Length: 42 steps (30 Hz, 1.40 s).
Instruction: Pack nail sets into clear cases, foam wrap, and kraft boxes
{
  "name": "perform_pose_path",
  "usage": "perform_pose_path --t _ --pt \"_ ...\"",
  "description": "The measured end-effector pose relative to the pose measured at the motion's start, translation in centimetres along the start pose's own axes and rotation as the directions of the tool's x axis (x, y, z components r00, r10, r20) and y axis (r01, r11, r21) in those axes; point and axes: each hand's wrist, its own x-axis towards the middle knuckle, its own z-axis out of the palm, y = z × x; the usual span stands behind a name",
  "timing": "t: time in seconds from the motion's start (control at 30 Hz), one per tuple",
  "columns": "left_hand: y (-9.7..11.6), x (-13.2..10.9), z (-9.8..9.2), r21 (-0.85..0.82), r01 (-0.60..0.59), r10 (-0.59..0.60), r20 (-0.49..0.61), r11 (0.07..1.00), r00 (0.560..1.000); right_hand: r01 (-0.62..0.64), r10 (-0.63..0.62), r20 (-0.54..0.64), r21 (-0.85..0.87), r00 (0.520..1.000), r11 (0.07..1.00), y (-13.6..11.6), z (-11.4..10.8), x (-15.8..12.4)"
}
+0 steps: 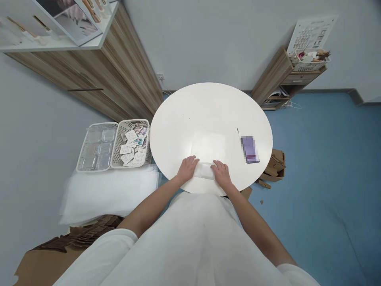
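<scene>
White and smooth, a round table (208,107) fills the middle of the view, seen from above by a person in a white top standing at its near edge. Close to that edge, on the tabletop, lies a thin, whitish, see-through sheet (204,171), forming a narrow band between the person's two bare hands. The left hand (187,169) is at the band's left end and the right hand (222,173) at its right end, both with palms down and fingers bent onto it; whether they pinch it or only press on it cannot be told. A brighter patch stretches beyond the band, either more sheet or glare.

To the right on the table is a purple item (250,149), blurred into blocks. Left of the table, two white baskets stand side by side: the nearer basket (117,159) holds a heap of printed cards (131,149), the farther one clear plastic boxes (104,149). Below them lies a stack of translucent white sheets (110,194), with brown cardboard (50,262) in the lower left corner. On the blue floor (321,167), right of the table, sits an open carton (275,167) of cardboard pieces.
</scene>
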Motion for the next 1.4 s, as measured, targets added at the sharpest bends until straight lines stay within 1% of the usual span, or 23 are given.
perform_pose_path --t 0.07,0.1,0.17,0.23,0.37,0.5,0.6,0.73,0.8,0.9,0.97,1.03,1.1,1.2,1.3,1.4 --pt "0.5 0.0 0.0 0.017 -0.178 0.177 0.05 0.984 0.983 0.034 -0.034 0.044 -0.016 0.998 0.999 -0.3 -0.3 -0.2" --pt "0.7 0.1 0.0 0.012 -0.241 0.239 0.079 0.971 0.968 0.044 -0.043 0.058 -0.015 0.997 0.999 -0.3 -0.4 -0.2" --pt "1.0 0.1 0.1 -0.011 -0.302 0.301 0.128 0.953 0.945 0.06 -0.059 0.076 -0.009 0.995 0.998 -0.4 -0.7 -0.3" --pt "1.2 0.3 0.4 -0.033 -0.304 0.305 0.148 0.952 0.941 0.077 -0.076 0.1 -0.01 0.992 0.997 -0.5 -0.9 -0.3" --pt "1.5 0.9 0.9 -0.046 -0.278 0.282 0.14 0.959 0.949 0.078 -0.07 0.15 -0.048 0.986 0.996 -0.9 -1.1 -0.2" --pt "1.8 1.0 0.6 -0.036 -0.267 0.269 0.158 0.963 0.95 0.089 -0.078 0.176 -0.059 0.981 0.994 -1.5 -1.4 -0.3" --pt "1.9 0.5 0.0 -0.049 -0.28 0.284 0.192 0.959 0.939 0.101 -0.097 0.205 -0.011 0.974 0.995 -1.8 -1.9 -0.9" --pt "2.0 -0.6 -0.5 -0.111 -0.276 0.296 0.279 0.955 0.913 0.082 -0.105 0.299 0.088 0.948 0.993 -2.1 -2.7 -2.0" --pt "2.0 -1.2 -0.6 -0.149 -0.261 0.295 0.3 0.954 0.907 0.075 -0.115 0.324 0.131 0.939 0.988 -2.2 -2.9 -2.5" --pt "2.0 -1.5 -0.7 -0.206 -0.214 0.27 0.302 0.955 0.914 0.058 -0.11 0.279 0.186 0.954 0.981 -2.2 -3.2 -2.6" --pt "1.7 -1.4 -0.9 -0.251 -0.153 0.234 0.334 0.956 0.913 0.03 -0.083 0.241 0.216 0.967 0.976 -2.1 -3.4 -2.2" --pt "1.1 -1.2 -1.0 -0.311 -0.072 0.184 0.347 0.948 0.92 -0.02 -0.044 0.237 0.259 0.97 0.966 -1.9 -3.7 -1.6" --pt "0.2 -0.9 -1.1 -0.388 0.007 0.124 0.312 0.922 0.942 -0.084 0.002 0.255 0.312 0.967 0.946 -1.6 -4.0 -0.8" --pt "-1.3 -0.8 -0.8 -0.462 0.084 0.04 0.252 0.883 0.967 -0.19 0.089 0.275 0.366 0.957 0.911 -1.3 -4.0 0.4" --pt "-2.6 -0.7 -0.3 -0.467 0.159 -0.055 0.229 0.87 0.972 -0.294 0.18 0.29 0.418 0.94 0.86 -1.0 -3.7 1.4" --pt "-3.3 -0.6 0.2 -0.497 0.254 -0.164 0.217 0.83 0.962 -0.356 0.227 0.304 0.489 0.925 0.796 -0.5 -3.2 2.0"
